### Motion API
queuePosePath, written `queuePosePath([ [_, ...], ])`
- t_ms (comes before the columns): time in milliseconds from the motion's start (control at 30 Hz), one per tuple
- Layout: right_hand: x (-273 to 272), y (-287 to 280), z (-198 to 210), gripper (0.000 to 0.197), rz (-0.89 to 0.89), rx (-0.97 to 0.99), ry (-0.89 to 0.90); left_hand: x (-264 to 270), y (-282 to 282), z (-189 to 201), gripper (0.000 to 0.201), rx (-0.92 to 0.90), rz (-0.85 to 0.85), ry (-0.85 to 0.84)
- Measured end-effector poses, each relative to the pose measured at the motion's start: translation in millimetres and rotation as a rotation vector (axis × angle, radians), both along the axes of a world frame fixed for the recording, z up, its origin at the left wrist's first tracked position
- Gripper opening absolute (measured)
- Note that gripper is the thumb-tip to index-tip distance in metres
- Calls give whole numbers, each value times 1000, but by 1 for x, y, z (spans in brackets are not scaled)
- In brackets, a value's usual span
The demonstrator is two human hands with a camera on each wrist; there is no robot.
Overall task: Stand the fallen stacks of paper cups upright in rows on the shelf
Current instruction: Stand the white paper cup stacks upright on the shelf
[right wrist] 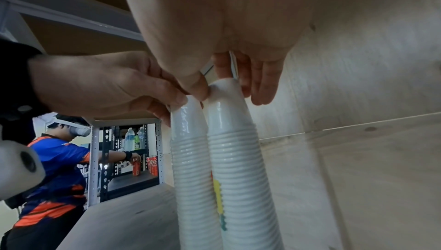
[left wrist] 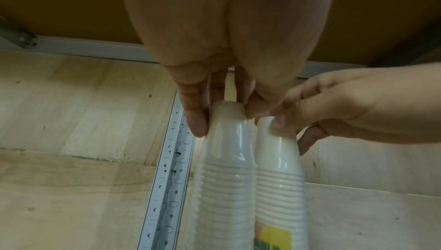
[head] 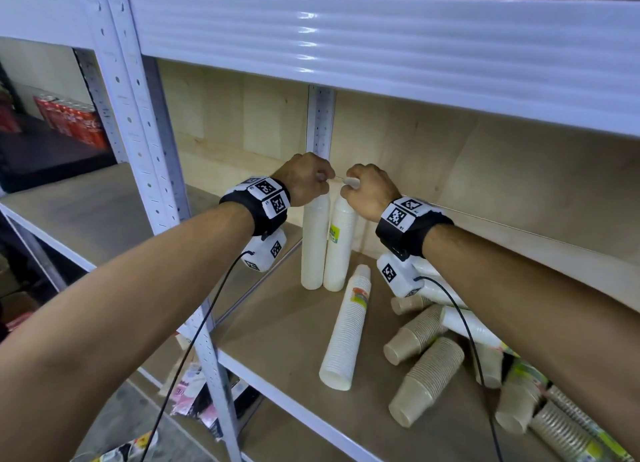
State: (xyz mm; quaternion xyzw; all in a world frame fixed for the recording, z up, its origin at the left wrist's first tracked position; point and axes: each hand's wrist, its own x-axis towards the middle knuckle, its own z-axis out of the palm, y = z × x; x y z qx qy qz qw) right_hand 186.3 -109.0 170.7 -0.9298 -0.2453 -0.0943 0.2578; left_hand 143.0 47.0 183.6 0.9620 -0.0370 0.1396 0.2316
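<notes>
Two tall stacks of white paper cups stand upright side by side at the back left of the shelf. My left hand grips the top of the left stack, seen close in the left wrist view as the left stack. My right hand grips the top of the right stack, which carries a yellow-green label; the right wrist view shows that right stack. The two hands nearly touch above the stacks.
A white stack lies fallen on the shelf board in front of the upright pair. Several brown and wrapped stacks lie in a heap at the right. A white upright post stands behind the hands. Another person works at a far shelf.
</notes>
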Motion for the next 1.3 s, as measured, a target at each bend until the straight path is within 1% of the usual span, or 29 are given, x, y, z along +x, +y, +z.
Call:
queuePosePath([
  [100,5,1,-2,39,4,-20,-20,6,2,-4,28,-41,5,-1],
  [267,10,1,-2,37,61,-15,-8,12,3,-5,25,-36,6,-11],
  [333,12,0,-3,38,90,-30,2,13,2,-4,27,-56,0,19],
  [433,12,0,-3,40,95,-15,14,15,2,-3,34,-81,33,37],
  [567,13,-1,-4,56,40,35,20,18,5,-4,39,-91,110,35],
  [600,15,-2,-4,56,31,37,20,19,6,-4,39,-95,117,38],
  [667,17,-3,-5,47,39,35,23,19,6,-4,37,-113,110,43],
  [767,17,-5,-5,30,72,32,31,19,5,-2,34,-58,77,41],
  [833,16,-5,-3,26,88,19,44,19,4,-1,35,-57,53,50],
  [900,16,-5,-1,31,83,17,54,19,3,0,35,-68,47,47],
  [1000,16,-4,0,55,27,34,40,20,4,0,41,-119,89,41],
  [1033,17,-4,1,57,11,29,35,20,4,0,42,-135,105,42],
  [1100,20,-3,-1,47,7,17,32,21,4,-1,38,-150,103,42],
  [1167,22,-3,-2,35,35,11,39,19,4,0,30,-141,75,39],
  [1233,22,-4,-2,31,62,5,47,16,3,1,28,-109,51,38],
  [1300,22,-4,-2,31,69,3,50,15,2,1,30,-99,45,35],
])
